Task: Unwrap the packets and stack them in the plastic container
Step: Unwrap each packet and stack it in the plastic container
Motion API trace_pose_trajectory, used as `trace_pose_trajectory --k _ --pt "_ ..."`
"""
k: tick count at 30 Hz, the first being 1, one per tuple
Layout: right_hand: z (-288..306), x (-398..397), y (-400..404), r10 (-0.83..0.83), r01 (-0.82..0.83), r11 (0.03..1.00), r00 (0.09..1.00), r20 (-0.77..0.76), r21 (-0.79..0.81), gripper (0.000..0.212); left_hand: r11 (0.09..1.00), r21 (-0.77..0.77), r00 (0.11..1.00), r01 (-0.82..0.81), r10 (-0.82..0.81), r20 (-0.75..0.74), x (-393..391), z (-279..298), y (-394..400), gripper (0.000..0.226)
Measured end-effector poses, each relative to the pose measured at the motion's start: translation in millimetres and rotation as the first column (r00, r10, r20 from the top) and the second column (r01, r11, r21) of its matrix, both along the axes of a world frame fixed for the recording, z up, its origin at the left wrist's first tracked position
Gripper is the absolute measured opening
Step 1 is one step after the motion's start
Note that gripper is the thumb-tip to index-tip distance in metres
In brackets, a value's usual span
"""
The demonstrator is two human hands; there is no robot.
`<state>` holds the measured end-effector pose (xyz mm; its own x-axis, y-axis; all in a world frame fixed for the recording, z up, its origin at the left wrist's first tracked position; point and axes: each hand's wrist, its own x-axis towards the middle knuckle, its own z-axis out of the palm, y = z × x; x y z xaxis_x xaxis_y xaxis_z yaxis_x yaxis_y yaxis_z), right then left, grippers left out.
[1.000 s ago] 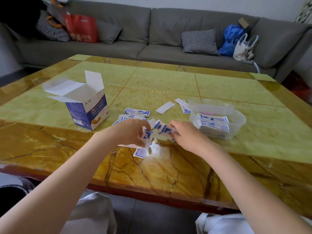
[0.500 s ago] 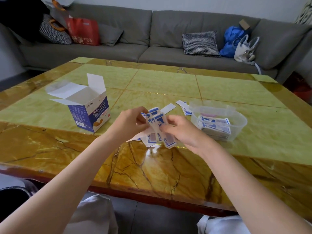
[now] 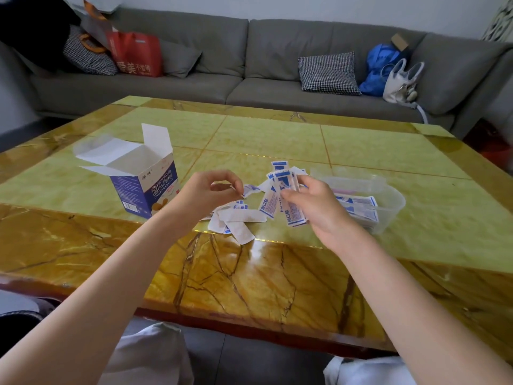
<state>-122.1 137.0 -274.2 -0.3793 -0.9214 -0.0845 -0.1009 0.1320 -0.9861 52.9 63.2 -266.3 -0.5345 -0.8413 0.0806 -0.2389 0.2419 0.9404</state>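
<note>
Head view looks down on a glossy green and amber table [image 3: 277, 140]. Raised above it, the right hand [image 3: 311, 207] grips a fanned bunch of blue-and-white packets [image 3: 280, 195], fingers and thumb curled round them. The left hand [image 3: 208, 193] pinches the end of one strip [image 3: 251, 188] between thumb and fingertips, just left of that bunch. Under the hands a loose pile of packets [image 3: 236, 220] lies on the table, several white side up. The clear plastic container [image 3: 388, 207] stands just right of the right hand with flat packets stacked inside. An opened blue carton [image 3: 144, 190], flaps up, stands to the left. A grey sofa [image 3: 249, 59] lies beyond.
</note>
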Motion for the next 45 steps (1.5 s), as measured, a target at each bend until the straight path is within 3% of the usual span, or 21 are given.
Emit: trace_pose_trajectory --k 8,10,13,16,19,22,24,27,30,35,37,39,40,42,45 --pt "9 -3 8 0.082 -0.082 0.997 0.995 -0.049 0.002 0.015 0.997 -0.079 0.993 0.024 -0.015 0.118 0 1 -1 0.029" --pt "9 -5 7 0.076 -0.078 0.997 0.991 0.111 0.014 0.017 0.979 -0.203 0.991 0.0 0.027 0.127 -1 1 0 0.029" --pt "9 -1 8 0.059 -0.106 0.991 0.887 0.459 0.078 0.02 0.921 -0.388 0.994 -0.036 0.074 0.085 -7 0 6 0.024" --pt "4 5 6 0.044 -0.104 0.991 0.844 0.535 0.082 0.016 0.868 -0.486 0.987 0.106 -0.033 0.157 -18 -6 14 0.021" --pt "1 7 2 -0.063 0.051 0.998 0.925 0.374 0.042 0.019 0.927 -0.327 0.978 0.182 -0.136 0.16 -24 -4 18 0.026" --pt "3 9 2 -0.094 0.097 0.995 0.993 0.077 -0.031 0.011 0.971 -0.215 0.992 0.109 -0.093 0.086 -20 0 15 0.027" --pt "5 6 3 -0.112 0.095 0.991 0.976 -0.184 -0.096 0.006 0.987 -0.155 0.999 0.033 -0.032 0.006 -19 1 11 0.024" --pt "6 1 5 -0.032 -0.007 0.997 0.856 -0.516 -0.072 0.015 0.995 -0.1 0.999 -0.024 0.027 0.025 -17 0 9 0.009" --pt "3 3 8 0.066 -0.074 0.997 0.854 -0.517 0.006 0.016 0.993 -0.122 0.991 -0.008 0.024 0.134 -17 -3 8 0.011" --pt "3 11 9 0.082 -0.081 0.997 0.967 -0.239 0.016 0.017 0.998 -0.032 0.995 0.057 -0.054 0.089 -27 -10 17 0.011" --pt "0 12 6 0.067 -0.077 0.997 0.951 -0.302 -0.02 0.02 0.996 0.007 0.993 0.091 -0.091 0.074 -29 -11 18 0.012" --pt "1 11 6 0.054 -0.09 0.994 0.883 -0.467 -0.056 0.029 0.997 -0.025 0.99 0.073 -0.07 0.119 -29 -12 16 0.009" --pt "1 9 7 0.066 -0.118 0.992 0.804 -0.59 -0.051 0.034 0.995 -0.093 0.984 0.038 -0.021 0.179 -27 -13 13 0.009" --pt "-2 7 9 0.168 -0.189 0.979 0.549 -0.818 0.074 0.035 0.97 -0.243 0.953 -0.002 0.075 0.293 -22 -13 8 0.026" --pt "-12 9 15 0.369 -0.242 0.919 0.253 -0.895 0.31 0.021 0.944 -0.303 0.906 0.133 0.008 0.423 -18 -14 9 0.05"
